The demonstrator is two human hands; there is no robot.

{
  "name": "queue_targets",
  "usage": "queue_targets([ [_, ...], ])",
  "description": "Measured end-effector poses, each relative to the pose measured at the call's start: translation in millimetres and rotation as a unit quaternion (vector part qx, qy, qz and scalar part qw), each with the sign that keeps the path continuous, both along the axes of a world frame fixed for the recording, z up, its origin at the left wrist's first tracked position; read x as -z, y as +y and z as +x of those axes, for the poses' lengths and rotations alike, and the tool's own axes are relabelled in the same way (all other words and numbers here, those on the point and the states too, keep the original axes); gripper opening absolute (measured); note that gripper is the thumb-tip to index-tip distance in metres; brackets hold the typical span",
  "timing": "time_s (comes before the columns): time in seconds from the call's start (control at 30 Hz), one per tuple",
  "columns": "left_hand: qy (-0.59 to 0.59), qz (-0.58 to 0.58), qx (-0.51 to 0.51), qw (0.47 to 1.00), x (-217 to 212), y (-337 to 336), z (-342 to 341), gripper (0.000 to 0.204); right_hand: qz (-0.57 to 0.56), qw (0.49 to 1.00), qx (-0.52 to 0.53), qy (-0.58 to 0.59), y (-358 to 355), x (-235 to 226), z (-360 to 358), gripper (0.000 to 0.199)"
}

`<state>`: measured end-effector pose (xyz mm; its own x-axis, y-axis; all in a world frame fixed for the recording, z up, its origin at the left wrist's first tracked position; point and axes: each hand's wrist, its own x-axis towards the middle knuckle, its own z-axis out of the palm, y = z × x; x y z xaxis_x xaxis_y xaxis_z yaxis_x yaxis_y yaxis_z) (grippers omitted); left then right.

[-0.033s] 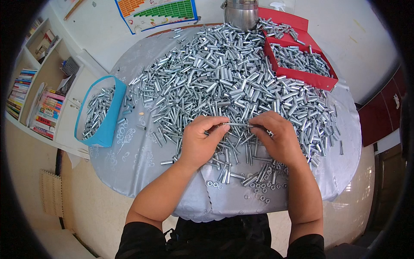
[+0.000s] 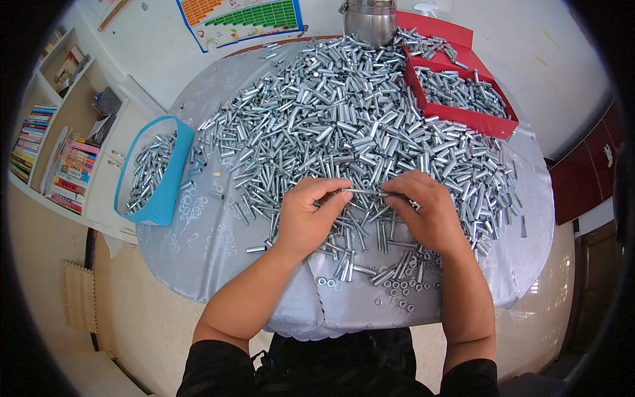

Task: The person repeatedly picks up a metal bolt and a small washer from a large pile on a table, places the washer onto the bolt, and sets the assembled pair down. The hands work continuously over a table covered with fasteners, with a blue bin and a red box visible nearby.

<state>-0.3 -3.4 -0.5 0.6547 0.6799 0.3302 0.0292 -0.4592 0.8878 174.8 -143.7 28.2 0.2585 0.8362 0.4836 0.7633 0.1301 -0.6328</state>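
Note:
Both my hands meet over the near side of a big pile of silver metal sleeves [image 2: 344, 112] on a round table. My left hand [image 2: 305, 217] pinches one end of a thin metal rod [image 2: 362, 192], and my right hand [image 2: 431, 213] grips its other end. The rod lies level between my fingertips, just above the pile. Small nuts [image 2: 400, 292] lie scattered on the cloth in front of my hands, near the table's front edge.
A silvery cloth [image 2: 211, 245] covers the table. A blue bin [image 2: 165, 192] with sleeves stands at the left edge, and a red tray [image 2: 463, 116] with more sleeves at the back right. A steel pot [image 2: 370, 23] stands at the back. Bookshelves [image 2: 46, 152] stand far left.

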Motion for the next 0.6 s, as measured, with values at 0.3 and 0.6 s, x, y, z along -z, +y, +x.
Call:
queue_targets([
  [0.3,-0.014,-0.027,-0.001,1.000,-0.4,0.6,-0.7,0.019,0.011,1.000,0.006,0.022,0.7,0.4,-1.0,0.020],
  [0.6,0.011,-0.155,0.055,0.986,-3.9,-4.3,0.4,0.021,-0.010,0.996,-0.004,0.091,3.0,6.7,-7.0,0.021],
])
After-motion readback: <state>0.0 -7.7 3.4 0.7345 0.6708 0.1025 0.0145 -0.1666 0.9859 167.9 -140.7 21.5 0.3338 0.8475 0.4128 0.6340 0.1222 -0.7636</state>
